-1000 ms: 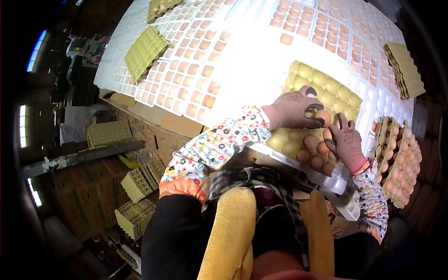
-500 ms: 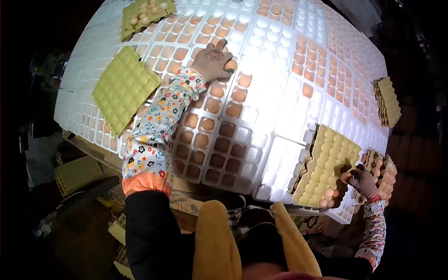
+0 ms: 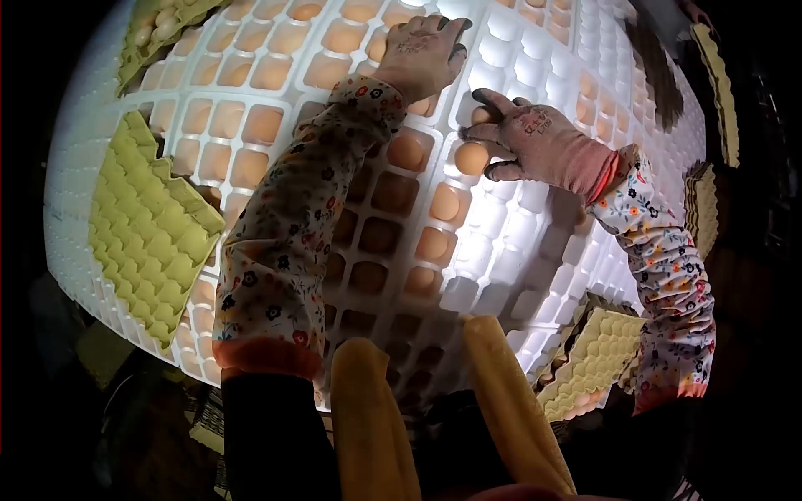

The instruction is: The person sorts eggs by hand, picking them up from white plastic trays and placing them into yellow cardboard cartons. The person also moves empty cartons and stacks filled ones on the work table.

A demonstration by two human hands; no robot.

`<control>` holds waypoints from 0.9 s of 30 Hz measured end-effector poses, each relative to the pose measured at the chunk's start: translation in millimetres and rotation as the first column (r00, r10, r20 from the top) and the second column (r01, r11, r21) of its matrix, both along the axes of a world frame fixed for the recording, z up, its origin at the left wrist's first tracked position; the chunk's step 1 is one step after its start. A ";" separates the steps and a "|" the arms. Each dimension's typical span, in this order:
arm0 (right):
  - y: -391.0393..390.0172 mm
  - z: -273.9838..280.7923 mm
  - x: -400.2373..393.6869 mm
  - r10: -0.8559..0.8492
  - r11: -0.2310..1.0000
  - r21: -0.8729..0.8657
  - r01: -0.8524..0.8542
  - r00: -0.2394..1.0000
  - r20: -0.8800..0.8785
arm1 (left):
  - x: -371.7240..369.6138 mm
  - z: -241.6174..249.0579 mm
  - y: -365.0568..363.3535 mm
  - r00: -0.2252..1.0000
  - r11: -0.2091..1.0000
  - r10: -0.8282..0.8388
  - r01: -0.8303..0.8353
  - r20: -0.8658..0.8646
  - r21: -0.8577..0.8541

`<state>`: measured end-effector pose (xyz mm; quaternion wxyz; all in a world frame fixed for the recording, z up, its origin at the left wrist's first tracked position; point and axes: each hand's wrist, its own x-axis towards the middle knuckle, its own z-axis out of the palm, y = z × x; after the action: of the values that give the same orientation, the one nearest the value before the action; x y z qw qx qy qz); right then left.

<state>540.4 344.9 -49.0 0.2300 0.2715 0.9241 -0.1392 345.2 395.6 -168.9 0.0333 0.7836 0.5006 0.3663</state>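
White trays of square cells [image 3: 489,275], lit brightly, hold rows of brown eggs [image 3: 405,153]. My left hand [image 3: 424,58], in a pinkish glove with dark fingertips, is palm down over the far part of one tray. Its fingers are apart and no egg shows between them; what lies under the palm is hidden. To its right, my right hand [image 3: 543,146], gloved alike, has its thumb and fingers around a brown egg [image 3: 472,159] at the tray cells. Another egg [image 3: 482,115] sits between two of its fingers, partly covered.
A yellow-green egg flat [image 3: 146,225] lies on the trays at left. Another flat with eggs [image 3: 163,29] is at the upper left. Near the front right edge is a stack of flats [image 3: 593,359] with eggs beside it. More flats [image 3: 700,209] stand along the right edge.
My right hand has come from the flat at the front right to the middle trays, bringing eggs. Eggs seen at my left fingers before no longer show there. The camera view has shifted.
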 end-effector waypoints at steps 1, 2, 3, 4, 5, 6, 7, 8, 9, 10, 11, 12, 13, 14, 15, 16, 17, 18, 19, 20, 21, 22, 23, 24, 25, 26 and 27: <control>3.9 -1.4 -2.2 -0.015 0.999 -0.036 0.014 1.000 -0.021 | 5.4 -9.7 2.6 1.000 0.997 0.015 -0.017 -0.024 -0.074; 13.8 -5.9 1.2 -0.113 0.985 -0.145 0.098 0.989 -0.098 | 6.7 0.8 1.5 0.998 0.989 0.025 -0.033 -0.057 -0.142; 17.8 -8.1 1.7 -0.201 0.979 -0.081 0.186 0.948 -0.248 | 5.3 7.6 1.6 0.995 0.976 0.029 -0.048 -0.095 -0.214; 22.4 -16.4 0.8 -0.453 0.890 -0.241 0.388 0.818 -0.354 | 1.0 9.1 4.3 0.997 0.932 0.050 -0.066 -0.054 -0.356; 34.1 -24.0 -1.1 -0.668 0.744 -0.407 0.530 0.619 -0.413 | -3.9 5.3 3.5 0.995 0.944 0.056 -0.024 0.088 -0.330; 45.2 -51.6 1.8 -0.649 0.738 -0.377 0.560 0.436 -0.624 | -7.8 0.6 1.8 0.972 0.957 0.054 0.015 0.229 -0.290; 53.6 -77.1 -1.3 -0.685 0.669 -0.445 0.596 0.261 -0.681 | -7.6 -2.5 -0.2 0.930 0.970 0.041 0.051 0.364 -0.239; 55.9 -93.8 -3.0 -0.639 0.687 -0.395 0.610 0.250 -0.727 | -5.0 -15.4 9.5 0.909 0.984 0.046 0.030 0.414 -0.176; 56.2 -99.9 -5.5 -0.589 0.702 -0.345 0.623 0.235 -0.773 | -4.2 -14.4 9.1 0.894 0.975 0.065 0.039 0.443 -0.221; 48.1 -90.3 -11.7 -0.713 0.584 -0.559 0.588 0.042 -0.700 | -3.0 -11.3 8.9 0.951 0.973 0.096 -0.027 0.294 -0.231; 35.6 -77.5 -15.3 -0.807 0.446 -0.740 0.503 -0.130 -0.576 | -0.1 -6.4 7.4 0.980 0.968 0.134 -0.098 0.145 -0.231; 25.0 -80.7 -10.1 -0.677 0.527 -0.659 0.536 -0.204 -0.707 | 1.9 0.8 6.8 0.987 0.941 0.122 -0.079 0.110 -0.328; -9.4 -57.3 -5.8 -0.780 0.372 -0.786 0.494 -0.294 -0.553 | 6.2 11.9 1.7 0.974 0.927 0.140 -0.066 0.179 -0.370; -51.1 -35.1 0.0 -0.843 0.303 -0.876 0.376 -0.323 -0.430 | 16.1 18.6 -7.6 0.936 0.934 0.204 -0.098 0.288 -0.345; -102.0 -10.5 5.8 -0.842 0.348 -0.815 0.463 -0.228 -0.489 | 27.7 36.0 -25.3 0.884 0.937 0.253 -0.122 0.393 -0.328; -153.0 4.7 19.5 -0.857 0.412 -0.758 0.506 -0.067 -0.511 | 39.9 49.4 -51.4 0.885 0.952 0.244 -0.141 0.396 -0.271; -207.5 26.8 31.7 -0.858 0.465 -0.741 0.484 0.041 -0.512 | 58.5 64.9 -89.9 0.893 0.966 0.208 -0.123 0.399 -0.226; -258.9 31.8 49.8 -0.802 0.573 -0.689 0.444 0.130 -0.583 | 78.9 72.1 -132.4 0.888 0.980 0.109 -0.019 0.448 -0.200; -308.6 34.0 69.0 -0.748 0.651 -0.637 0.413 0.206 -0.631 | 100.0 75.2 -178.7 0.866 0.976 0.002 0.107 0.499 -0.189; -352.9 41.3 91.5 -0.769 0.626 -0.625 0.466 0.236 -0.594 | 121.4 83.6 -226.8 0.845 0.930 -0.102 0.268 0.524 -0.252; -400.3 50.5 114.2 -0.797 0.592 -0.619 0.515 0.264 -0.543 | 142.4 91.8 -276.4 0.807 0.851 -0.197 0.423 0.557 -0.312; -444.9 50.0 137.8 -0.785 0.594 -0.540 0.596 0.285 -0.550 | 162.6 94.8 -323.2 0.790 0.815 -0.279 0.495 0.546 -0.301; -477.0 69.7 163.9 -0.876 0.456 -0.566 0.687 0.233 -0.423 | 179.4 98.9 -354.3 0.780 0.806 -0.340 0.530 0.526 -0.265; -504.0 77.9 195.3 -0.869 0.432 -0.497 0.752 0.199 -0.453 | 198.4 108.1 -379.2 0.771 0.773 -0.392 0.571 0.502 -0.275; -520.1 89.4 227.5 -0.891 0.325 -0.488 0.810 0.090 -0.445 | 219.4 118.3 -402.1 0.778 0.756 -0.425 0.586 0.464 -0.290; -530.6 104.2 263.4 -0.915 0.153 -0.528 0.835 -0.082 -0.395 | 245.4 127.0 -415.4 0.705 0.709 -0.470 0.660 0.531 -0.248; -526.7 124.1 291.8 -0.882 -0.007 -0.627 0.779 -0.300 -0.363 | 271.3 140.8 -424.2 0.702 0.689 -0.531 0.684 0.475 -0.240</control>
<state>832.2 -181.8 75.1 -0.3039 0.7433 0.4314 -0.4112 616.5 -28.6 -28.1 0.4072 0.7985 0.2544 0.3631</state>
